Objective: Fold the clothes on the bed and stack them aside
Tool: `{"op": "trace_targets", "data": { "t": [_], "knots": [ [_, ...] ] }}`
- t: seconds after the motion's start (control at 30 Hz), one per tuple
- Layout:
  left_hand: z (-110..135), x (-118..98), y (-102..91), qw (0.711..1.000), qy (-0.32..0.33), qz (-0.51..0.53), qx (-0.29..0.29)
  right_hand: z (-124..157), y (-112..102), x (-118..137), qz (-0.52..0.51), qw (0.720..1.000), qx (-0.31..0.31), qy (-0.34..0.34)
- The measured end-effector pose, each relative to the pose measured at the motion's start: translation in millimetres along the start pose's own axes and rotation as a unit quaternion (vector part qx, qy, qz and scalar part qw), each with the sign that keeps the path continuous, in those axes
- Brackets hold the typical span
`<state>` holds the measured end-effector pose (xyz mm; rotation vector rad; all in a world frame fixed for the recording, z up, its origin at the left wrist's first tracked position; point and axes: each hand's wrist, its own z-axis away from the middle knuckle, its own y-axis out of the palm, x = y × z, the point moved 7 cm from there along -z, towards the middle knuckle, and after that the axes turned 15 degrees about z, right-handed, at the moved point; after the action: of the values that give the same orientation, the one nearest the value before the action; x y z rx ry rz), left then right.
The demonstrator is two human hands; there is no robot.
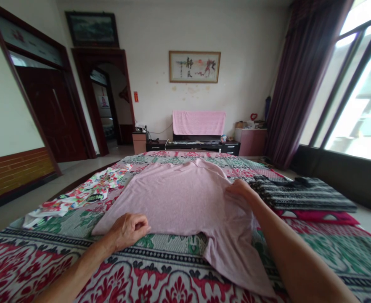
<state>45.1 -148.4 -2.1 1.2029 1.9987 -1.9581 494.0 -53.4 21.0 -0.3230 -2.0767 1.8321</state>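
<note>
A pale pink short-sleeved shirt [179, 198] lies spread sideways on the patterned bed cover, one sleeve reaching toward me at the lower right. My right hand [240, 189] is closed on the shirt's fabric at its right part, and small creases run from the fingers. Over the near edge of the shirt, my left hand [130, 229] is curled into a loose fist. No cloth shows inside its fingers, and the fabric around it lies flat.
A folded black-and-white striped garment [302, 193] lies on a red one [321, 216] at the right. Crumpled colourful printed cloth [81, 193] lies at the left. The bed cover [160, 269] is red, green and white. Beyond stands a low black cabinet [192, 146] beneath a pink towel [199, 123].
</note>
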Motion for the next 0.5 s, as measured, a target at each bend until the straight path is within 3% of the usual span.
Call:
{"op": "trace_targets", "data": {
  "t": [0.2, 0.5],
  "knots": [
    [-0.9, 0.0, 0.9, 1.000, 0.000, -0.005, 0.007, 0.8, 5.2, 11.7, 0.020, 0.997, 0.040, -0.055],
    [1.1, -2.6, 0.1, 1.000, 0.006, -0.006, 0.003, -0.8, 2.5, 8.7, -0.052, 0.996, -0.013, -0.066]
  ]
}}
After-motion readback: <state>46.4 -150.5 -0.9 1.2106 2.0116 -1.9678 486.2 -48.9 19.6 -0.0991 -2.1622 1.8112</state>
